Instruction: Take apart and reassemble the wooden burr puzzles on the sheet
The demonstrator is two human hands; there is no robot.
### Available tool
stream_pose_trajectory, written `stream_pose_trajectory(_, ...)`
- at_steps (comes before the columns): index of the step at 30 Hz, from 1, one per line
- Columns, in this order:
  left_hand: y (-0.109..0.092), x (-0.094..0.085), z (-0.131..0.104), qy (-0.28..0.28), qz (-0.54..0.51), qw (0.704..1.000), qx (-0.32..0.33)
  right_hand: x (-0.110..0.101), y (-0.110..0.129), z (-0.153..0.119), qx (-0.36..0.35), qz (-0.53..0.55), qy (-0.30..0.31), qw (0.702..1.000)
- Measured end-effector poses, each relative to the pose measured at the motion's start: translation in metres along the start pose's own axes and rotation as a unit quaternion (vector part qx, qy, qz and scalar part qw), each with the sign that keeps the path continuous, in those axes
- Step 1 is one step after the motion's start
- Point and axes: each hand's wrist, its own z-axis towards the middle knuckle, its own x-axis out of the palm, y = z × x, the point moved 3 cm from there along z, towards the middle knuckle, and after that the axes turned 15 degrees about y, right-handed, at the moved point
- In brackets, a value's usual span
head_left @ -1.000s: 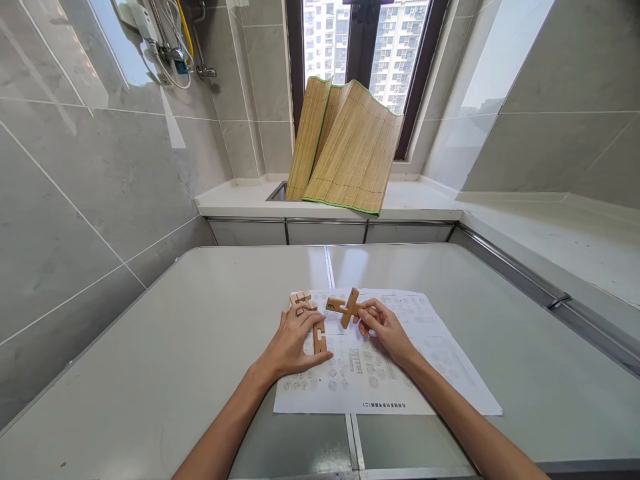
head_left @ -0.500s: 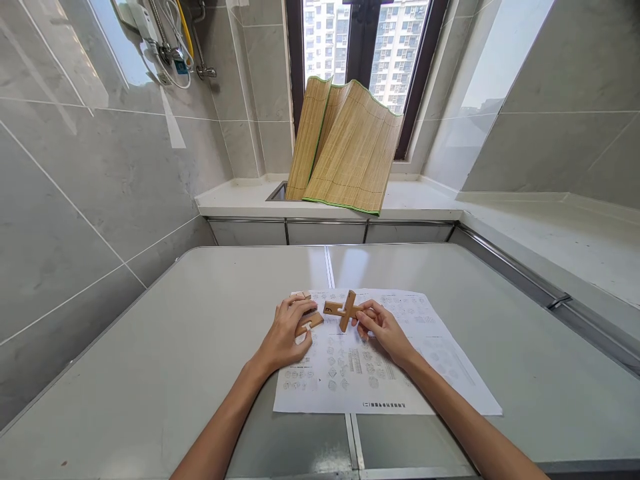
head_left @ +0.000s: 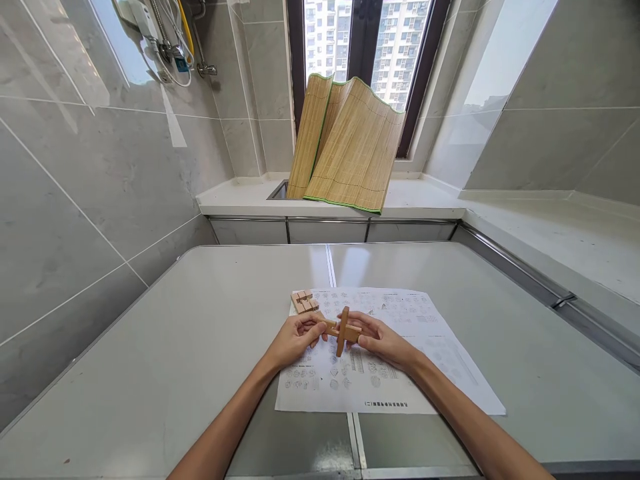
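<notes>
My right hand (head_left: 383, 339) grips a cross of interlocked wooden puzzle pieces (head_left: 343, 332), held above the printed sheet. One flat bar of the cross stands upright, and another runs sideways into my fingers. My left hand (head_left: 299, 338) pinches a notched wooden puzzle piece (head_left: 330, 327) between thumb and fingers. Its right end meets the cross; how far it reaches into the joint I cannot tell. Just beyond my left hand, several more notched wooden pieces (head_left: 304, 301) lie together at the sheet's far left corner.
The white sheet (head_left: 400, 393), printed with small diagrams, lies on a pale table (head_left: 150, 373) with a metal seam down its middle. Behind it, a folded bamboo mat (head_left: 353, 153) leans on the white ledge (head_left: 425, 200) by the window. Tiled walls flank both sides.
My left hand has picked up a notched piece from the group and brought it right, against the cross. The cross has turned and come slightly nearer in my right hand.
</notes>
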Motion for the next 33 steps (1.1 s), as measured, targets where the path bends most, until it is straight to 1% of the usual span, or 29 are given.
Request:
stream_pose_trajectory(2, -0.001, 0.002, 0.000, 0.011, -0.002, 1.000, -0.007, 0.000, -0.004, -0.001, 0.010, 0.027, 0.031, 0.999)
stream_pose_trajectory(4, -0.001, 0.004, 0.000, 0.020, -0.006, 1.000, -0.011, -0.002, -0.007, -0.001, 0.012, 0.034, 0.029, 0.999)
stream_pose_trajectory(12, -0.001, 0.003, 0.000, 0.020, -0.010, 1.000, -0.004, -0.005, -0.006, 0.001, -0.005, 0.044, -0.035, 0.998)
stream_pose_trajectory(16, 0.001, 0.004, 0.001, 0.026, -0.022, 0.999, 0.000, -0.007, -0.006, 0.001, 0.001, 0.052, -0.058, 0.997)
stream_pose_trajectory(18, 0.001, 0.005, 0.002, 0.030, -0.026, 0.999, -0.001, -0.007, -0.006, 0.000, 0.006, 0.058, -0.051, 0.997)
stream_pose_trajectory(23, -0.002, 0.004, 0.001, 0.038, -0.022, 0.999, -0.004, -0.002, 0.000, -0.001, 0.013, 0.056, -0.009, 0.998)
stream_pose_trajectory(27, -0.003, 0.002, 0.001, 0.032, -0.021, 0.999, -0.013, -0.002, -0.002, 0.000, 0.006, 0.030, -0.026, 0.999)
stream_pose_trajectory(30, -0.003, 0.001, 0.002, 0.030, -0.022, 0.999, -0.008, -0.007, -0.008, -0.001, 0.003, 0.036, -0.047, 0.998)
stream_pose_trajectory(33, -0.005, 0.002, 0.002, 0.043, -0.023, 0.999, 0.002, -0.010, -0.014, -0.004, 0.013, 0.070, -0.033, 0.997)
